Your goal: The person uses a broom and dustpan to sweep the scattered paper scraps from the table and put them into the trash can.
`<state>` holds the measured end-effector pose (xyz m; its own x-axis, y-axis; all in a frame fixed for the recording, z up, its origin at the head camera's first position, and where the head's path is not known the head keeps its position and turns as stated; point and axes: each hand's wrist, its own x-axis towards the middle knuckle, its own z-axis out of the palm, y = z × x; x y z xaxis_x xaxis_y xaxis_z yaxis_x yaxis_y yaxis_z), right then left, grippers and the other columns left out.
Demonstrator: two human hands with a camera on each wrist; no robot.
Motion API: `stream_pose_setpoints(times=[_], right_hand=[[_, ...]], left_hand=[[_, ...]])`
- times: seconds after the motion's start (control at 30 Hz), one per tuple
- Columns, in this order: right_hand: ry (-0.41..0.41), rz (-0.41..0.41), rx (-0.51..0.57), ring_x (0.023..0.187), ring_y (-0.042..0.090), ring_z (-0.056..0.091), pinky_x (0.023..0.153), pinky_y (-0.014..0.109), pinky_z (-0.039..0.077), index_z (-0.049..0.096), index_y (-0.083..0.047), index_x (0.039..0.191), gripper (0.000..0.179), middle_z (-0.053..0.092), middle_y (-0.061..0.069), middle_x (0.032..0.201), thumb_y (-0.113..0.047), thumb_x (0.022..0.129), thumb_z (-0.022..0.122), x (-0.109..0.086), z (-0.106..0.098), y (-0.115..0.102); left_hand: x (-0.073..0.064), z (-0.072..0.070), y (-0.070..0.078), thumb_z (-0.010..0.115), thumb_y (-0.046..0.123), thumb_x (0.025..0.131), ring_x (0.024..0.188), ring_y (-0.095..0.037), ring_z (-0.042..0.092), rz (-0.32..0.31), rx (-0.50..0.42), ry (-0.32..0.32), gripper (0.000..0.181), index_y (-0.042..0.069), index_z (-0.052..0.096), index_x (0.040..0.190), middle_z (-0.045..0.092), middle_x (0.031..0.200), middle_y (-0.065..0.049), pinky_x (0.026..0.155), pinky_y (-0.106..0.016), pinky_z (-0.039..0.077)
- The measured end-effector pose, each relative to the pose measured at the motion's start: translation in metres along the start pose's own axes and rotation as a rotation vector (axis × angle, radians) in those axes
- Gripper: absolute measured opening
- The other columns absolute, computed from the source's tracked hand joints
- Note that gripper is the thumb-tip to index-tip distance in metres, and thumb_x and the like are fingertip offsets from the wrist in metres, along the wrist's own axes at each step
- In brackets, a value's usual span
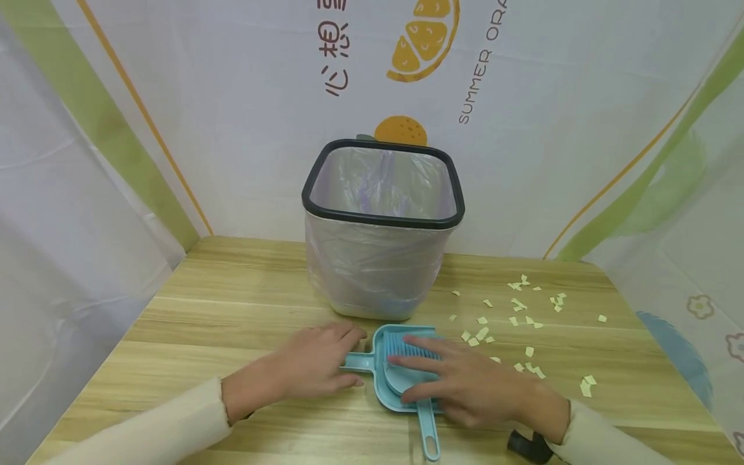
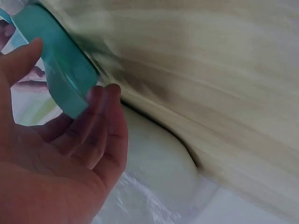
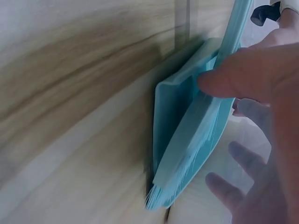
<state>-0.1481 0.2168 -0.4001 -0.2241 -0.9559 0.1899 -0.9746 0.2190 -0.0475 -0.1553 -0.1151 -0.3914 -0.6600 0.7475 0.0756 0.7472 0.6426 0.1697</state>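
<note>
A light-blue dustpan (image 1: 379, 378) lies on the table, its handle pointing left. On it rests a matching hand brush (image 1: 400, 378), bristles toward the back and handle (image 1: 428, 431) toward the front. My left hand (image 1: 316, 363) is beside the dustpan handle (image 2: 70, 88), thumb and fingers loosely on either side of it with a gap showing. Over the brush my right hand (image 1: 473, 382) spreads its fingers. In the right wrist view its thumb (image 3: 219, 84) is right at the base of the brush handle, while the other fingers stand apart from it.
Behind the dustpan stands a bin (image 1: 378, 271) with a black rim and a clear liner. Small pale paper scraps (image 1: 482, 333) are scattered over the right side of the wooden table (image 1: 244, 310). A black object (image 1: 530, 447) shows by the right wrist. Printed curtains surround the table.
</note>
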Motion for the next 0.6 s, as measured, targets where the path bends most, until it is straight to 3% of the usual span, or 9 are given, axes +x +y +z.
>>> stream_pose_setpoints(times=[0.17, 0.33, 0.6], right_hand=[[-0.005, -0.033, -0.045, 0.153, 0.043, 0.046, 0.11, 0.064, 0.049, 0.069, -0.036, 0.138, 0.064, 0.047, 0.005, 0.17, -0.006, 0.083, 0.08, 0.005, 0.004, 0.0], [-0.016, -0.032, -0.051, 0.154, 0.04, 0.046, 0.11, 0.063, 0.05, 0.07, -0.037, 0.136, 0.058, 0.047, 0.003, 0.171, -0.009, 0.087, 0.082, 0.008, 0.006, 0.0], [-0.036, -0.025, -0.032, 0.152, 0.036, 0.049, 0.109, 0.06, 0.052, 0.072, -0.036, 0.13, 0.049, 0.046, 0.003, 0.171, -0.011, 0.089, 0.083, 0.012, 0.006, -0.002]], left_hand=[[0.008, 0.004, 0.006, 0.086, 0.042, 0.096, 0.105, -0.025, 0.073, -0.046, -0.064, -0.009, 0.057, 0.002, 0.067, 0.132, 0.072, 0.119, -0.007, 0.086, -0.044, 0.062], [0.012, 0.006, 0.008, 0.086, 0.037, 0.097, 0.113, -0.027, 0.074, -0.074, -0.139, -0.034, 0.051, 0.002, 0.07, 0.13, 0.075, 0.123, -0.007, 0.096, -0.049, 0.06], [0.018, 0.008, 0.011, 0.085, 0.032, 0.096, 0.112, -0.029, 0.074, -0.09, -0.172, -0.038, 0.044, 0.001, 0.074, 0.126, 0.078, 0.12, -0.008, 0.094, -0.048, 0.06]])
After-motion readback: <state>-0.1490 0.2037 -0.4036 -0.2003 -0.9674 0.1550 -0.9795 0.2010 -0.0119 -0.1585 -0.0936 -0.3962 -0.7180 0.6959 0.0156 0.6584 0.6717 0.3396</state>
